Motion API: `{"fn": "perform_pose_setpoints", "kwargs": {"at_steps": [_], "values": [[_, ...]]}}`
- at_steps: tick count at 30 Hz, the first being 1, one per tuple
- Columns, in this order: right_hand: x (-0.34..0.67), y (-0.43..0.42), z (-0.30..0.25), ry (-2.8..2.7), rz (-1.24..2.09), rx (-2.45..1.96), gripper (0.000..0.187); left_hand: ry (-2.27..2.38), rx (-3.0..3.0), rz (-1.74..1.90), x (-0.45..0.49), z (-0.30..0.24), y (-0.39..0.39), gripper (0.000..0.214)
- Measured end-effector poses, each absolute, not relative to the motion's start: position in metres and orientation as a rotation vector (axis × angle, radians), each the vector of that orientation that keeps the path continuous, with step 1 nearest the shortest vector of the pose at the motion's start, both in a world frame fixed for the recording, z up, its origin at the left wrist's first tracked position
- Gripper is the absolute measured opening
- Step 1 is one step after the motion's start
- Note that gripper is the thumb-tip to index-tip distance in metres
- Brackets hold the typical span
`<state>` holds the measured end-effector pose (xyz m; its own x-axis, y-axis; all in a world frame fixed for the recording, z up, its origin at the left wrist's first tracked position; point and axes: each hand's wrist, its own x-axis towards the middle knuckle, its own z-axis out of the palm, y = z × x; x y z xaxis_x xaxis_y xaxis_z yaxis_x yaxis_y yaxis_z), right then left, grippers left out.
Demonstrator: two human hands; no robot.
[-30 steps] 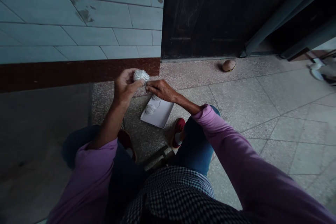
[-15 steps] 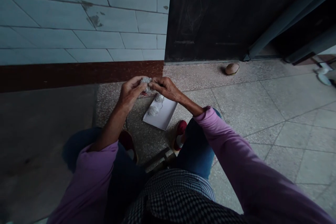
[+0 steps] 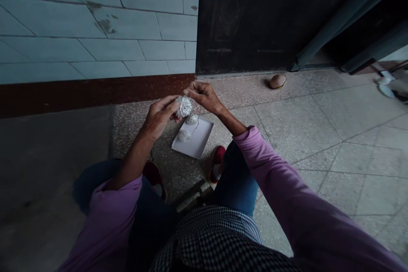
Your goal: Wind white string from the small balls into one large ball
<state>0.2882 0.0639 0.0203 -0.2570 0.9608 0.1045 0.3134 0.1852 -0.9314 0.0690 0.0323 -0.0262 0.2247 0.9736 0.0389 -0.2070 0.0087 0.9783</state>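
Observation:
A ball of whitish yarn (image 3: 184, 106) is gripped in my left hand (image 3: 159, 115), thumb on the near side and fingers behind it. My right hand (image 3: 204, 97) is closed in a pinch just above and to the right of the ball. Whatever thin thing its fingertips hold is too small to make out. Below both hands, a shallow white box (image 3: 197, 140) lies on the floor. Two more yarn balls sit in it, one at the far end (image 3: 191, 119) and one at the left side (image 3: 183, 136). A dark loose strand trails beside the far one.
My knees and red shoes (image 3: 218, 159) flank the box. Ahead stand a tiled wall (image 3: 134, 23) and a dark door (image 3: 248, 21). A round brownish object (image 3: 278, 81) with a dark band lies by the door. Pale items (image 3: 386, 85) lie at the far right.
My right hand has risen slightly off the ball, leaving more of it in sight. The ball has shifted a little right and down. The box has stayed on the floor.

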Motion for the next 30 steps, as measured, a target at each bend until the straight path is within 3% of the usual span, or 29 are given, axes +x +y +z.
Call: {"fn": "perform_pose_setpoints", "kwargs": {"at_steps": [30], "values": [[0.283, 0.071, -0.008, -1.576, 1.256, -1.133, 0.074, 0.855, 1.054, 1.174, 0.081, -0.026, 0.026, 0.053]]}}
